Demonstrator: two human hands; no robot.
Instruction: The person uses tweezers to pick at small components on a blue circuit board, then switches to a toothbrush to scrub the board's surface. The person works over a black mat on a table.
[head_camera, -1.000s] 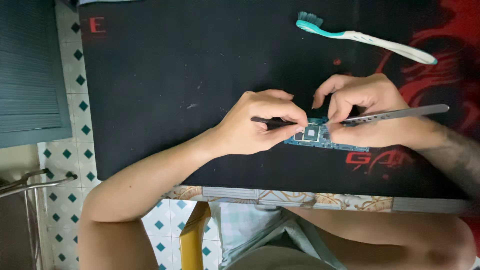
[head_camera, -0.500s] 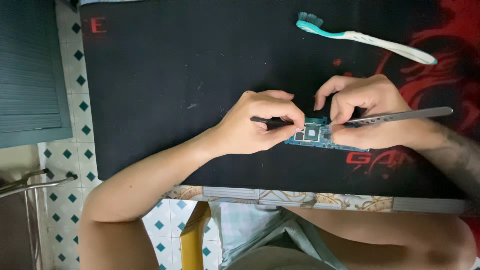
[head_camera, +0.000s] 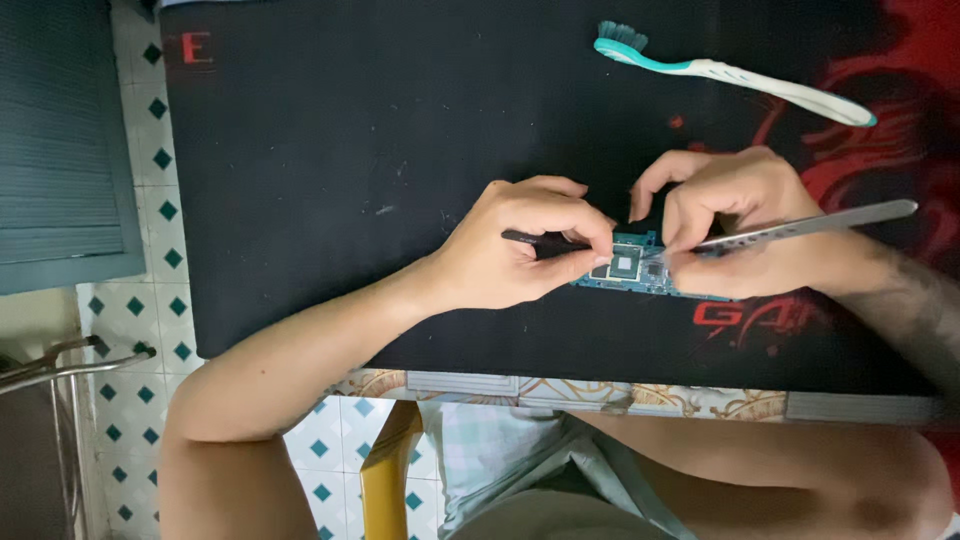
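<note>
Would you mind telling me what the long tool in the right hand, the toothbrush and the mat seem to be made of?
The tool in the right hand looks like brushed metal: grey, thin, with a dull sheen. The toothbrush seems glossy white and teal plastic with bristles. The mat looks like matte black fabric over a soft base, though only its surface shows.

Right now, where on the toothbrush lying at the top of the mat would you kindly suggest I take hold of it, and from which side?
Grip the toothbrush by its white handle, around the middle, coming down from above. It lies flat and free on the black mat, well apart from both hands at the circuit board. The long, narrow handle suits a pinch across its width; the teal bristle end is best left untouched.
</note>
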